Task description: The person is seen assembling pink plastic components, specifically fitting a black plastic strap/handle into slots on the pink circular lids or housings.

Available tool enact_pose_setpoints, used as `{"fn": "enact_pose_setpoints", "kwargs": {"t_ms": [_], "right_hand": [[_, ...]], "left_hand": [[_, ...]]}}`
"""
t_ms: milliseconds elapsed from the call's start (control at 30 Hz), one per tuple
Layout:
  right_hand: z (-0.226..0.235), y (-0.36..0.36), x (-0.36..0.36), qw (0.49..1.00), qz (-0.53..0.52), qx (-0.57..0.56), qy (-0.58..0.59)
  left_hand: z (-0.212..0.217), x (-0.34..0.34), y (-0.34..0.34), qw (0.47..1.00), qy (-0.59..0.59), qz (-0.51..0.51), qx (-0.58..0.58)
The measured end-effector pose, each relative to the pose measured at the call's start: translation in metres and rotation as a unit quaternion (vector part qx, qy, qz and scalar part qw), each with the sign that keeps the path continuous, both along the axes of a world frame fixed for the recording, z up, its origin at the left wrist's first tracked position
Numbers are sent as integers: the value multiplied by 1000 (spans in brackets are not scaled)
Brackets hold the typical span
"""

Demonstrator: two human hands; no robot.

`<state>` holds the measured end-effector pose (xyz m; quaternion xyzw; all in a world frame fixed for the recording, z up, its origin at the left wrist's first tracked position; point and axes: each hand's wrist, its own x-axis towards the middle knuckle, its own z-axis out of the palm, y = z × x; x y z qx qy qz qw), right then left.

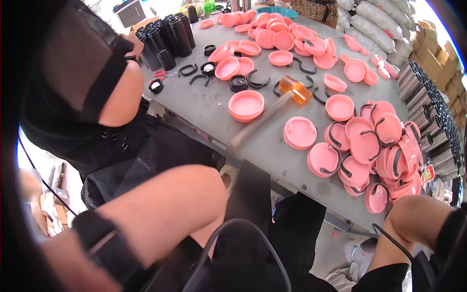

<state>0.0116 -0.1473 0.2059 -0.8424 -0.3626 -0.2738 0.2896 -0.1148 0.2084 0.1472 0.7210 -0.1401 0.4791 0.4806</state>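
Both my hands are out of frame (state: can't tell); strapped pink lids (365,147) lie heaped nr. my R elbow (407,216), the mallet (276,107) handle-to-edge on the table (206,104), prob. for easy reach.

I see a workshop, with lots of the same small parts to put together.

From far off, through the head camera, I see a big grey table (197,107) with heaps of pink round pieces (366,147) on it. Bent black strips (199,79) lie there too, and black tubes (180,37) stand in a bunch. I spot tools: a mallet (295,90) with an orange head and red-handled scissors (160,74). Another person (116,90) sits at the table. Fat white sacks (374,20) and brown boxes (440,73) are piled up behind, like in a store room.
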Motion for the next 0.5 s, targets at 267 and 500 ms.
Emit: {"fn": "enact_pose_setpoints", "kwargs": {"t_ms": [267,500], "right_hand": [[-2,-4,-8,993,78,76,40],[20,-17,-19,988,104,111,32]], "left_hand": [[18,212,137,493,373,455,641],[17,229,79,412,352,515,664]]}}
